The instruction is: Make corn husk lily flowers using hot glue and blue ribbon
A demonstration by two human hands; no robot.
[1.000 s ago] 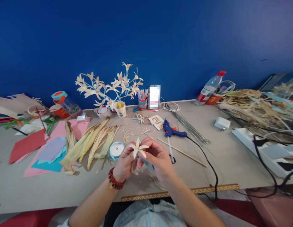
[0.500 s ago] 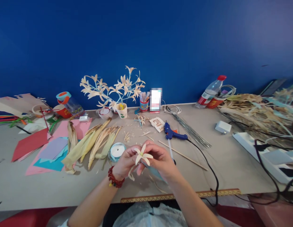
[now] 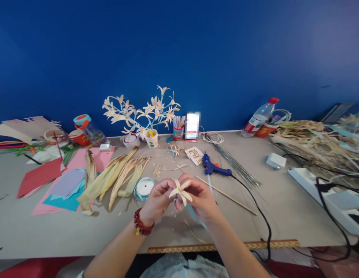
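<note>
A pale flower point(image 3: 182, 190) with long narrow petals, which looks made of corn husk, is held up over the front of the table between my two hands. My left hand point(image 3: 156, 204), above a red bead bracelet point(image 3: 143, 222), pinches it from the left. On the other side the fingers of my right hand point(image 3: 203, 200) close around its base, and a strip of light blue ribbon point(image 3: 196, 216) hangs below them. The fingertips behind the petals are hidden. Just left of my left hand lies a roll of light blue ribbon point(image 3: 145, 188).
Dried corn husks point(image 3: 115, 179) and coloured paper point(image 3: 40, 175) lie to the left. A blue glue gun point(image 3: 215, 166), a thin stick point(image 3: 231, 198) and wires point(image 3: 240, 164) are on the right, near a power strip point(image 3: 318, 197). Finished flowers stand in a cup point(image 3: 151, 139) behind.
The flower has shifted a little to the right between my hands and turned slightly. Its petals point differently now. The whole view has moved slightly with my head.
</note>
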